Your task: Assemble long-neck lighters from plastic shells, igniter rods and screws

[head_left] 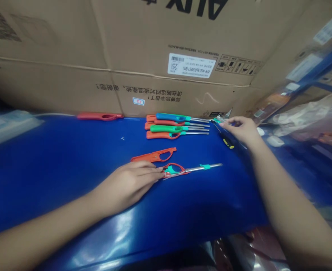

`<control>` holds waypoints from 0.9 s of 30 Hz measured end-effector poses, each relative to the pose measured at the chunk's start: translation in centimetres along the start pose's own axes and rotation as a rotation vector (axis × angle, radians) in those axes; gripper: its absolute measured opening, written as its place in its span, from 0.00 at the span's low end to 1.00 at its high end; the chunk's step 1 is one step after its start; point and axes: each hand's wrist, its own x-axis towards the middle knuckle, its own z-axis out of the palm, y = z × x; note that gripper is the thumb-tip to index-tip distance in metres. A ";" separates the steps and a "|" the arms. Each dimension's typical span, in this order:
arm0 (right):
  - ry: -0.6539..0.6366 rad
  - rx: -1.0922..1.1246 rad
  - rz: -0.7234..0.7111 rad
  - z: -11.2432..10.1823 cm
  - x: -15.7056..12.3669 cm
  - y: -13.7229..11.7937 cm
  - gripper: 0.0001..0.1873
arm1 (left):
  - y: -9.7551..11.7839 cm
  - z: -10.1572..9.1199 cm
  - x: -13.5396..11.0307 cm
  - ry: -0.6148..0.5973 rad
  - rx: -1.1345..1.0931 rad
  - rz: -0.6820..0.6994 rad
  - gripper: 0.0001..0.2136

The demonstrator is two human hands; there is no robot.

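My left hand [132,180] lies flat on the blue table [55,162], fingers stretched out, pressing the orange handle end of an opened lighter [188,170] with a metal tube and a teal collar. An orange handle shell [154,155] lies just behind my fingers. My right hand [242,130] reaches to the far right of the table, its fingers pinched on a small teal part [218,120], above a black screwdriver with a yellow band [225,138]. Several finished long lighters [174,126], orange, green and blue, lie stacked side by side to the left of that hand.
A large cardboard box [154,56] stands as a wall along the table's far edge. One orange handle [99,116] lies alone against it at the left. Clear plastic bags [307,113] are heaped at the right, and another bag [5,124] at the far left.
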 end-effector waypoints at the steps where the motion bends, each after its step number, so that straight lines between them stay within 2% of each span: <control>1: -0.026 0.036 -0.019 0.1 -0.7 -1.2 0.20 | 0.0 0.0 0.0 0.002 0.003 0.002 0.14; 3: -0.138 0.230 -0.102 0.6 -2.7 -4.0 0.22 | -0.1 0.1 0.1 0.013 0.003 0.006 0.14; 5: -0.312 0.486 -0.201 1.1 -5.2 -6.8 0.21 | 0.1 0.3 0.3 0.040 -0.022 -0.010 0.15; 7: -0.487 0.629 -0.277 1.5 -8.0 -9.4 0.18 | 0.6 0.5 0.5 0.086 -0.088 -0.059 0.16; 9: -0.577 0.683 -0.348 1.8 -10.6 -11.3 0.12 | 1.3 0.6 0.8 0.154 -0.177 -0.125 0.18; 11: -0.595 0.711 -0.414 2.0 -12.6 -12.4 0.08 | 2.0 0.7 1.1 0.223 -0.262 -0.196 0.18; 16: -0.527 0.688 -0.639 3.0 -14.2 -12.5 0.04 | 2.8 0.9 1.4 0.269 -0.434 -0.318 0.09; 20: -0.509 0.607 -0.710 3.2 -13.6 -11.8 0.08 | 2.7 0.8 1.5 0.336 -0.574 -0.439 0.08; 23: -0.560 0.478 -0.746 2.9 -13.2 -11.3 0.09 | 2.5 0.5 1.4 0.363 -0.662 -0.524 0.08; 27: -0.650 0.243 -0.850 2.9 -13.2 -11.0 0.09 | 2.1 0.2 1.1 0.293 -0.608 -0.546 0.11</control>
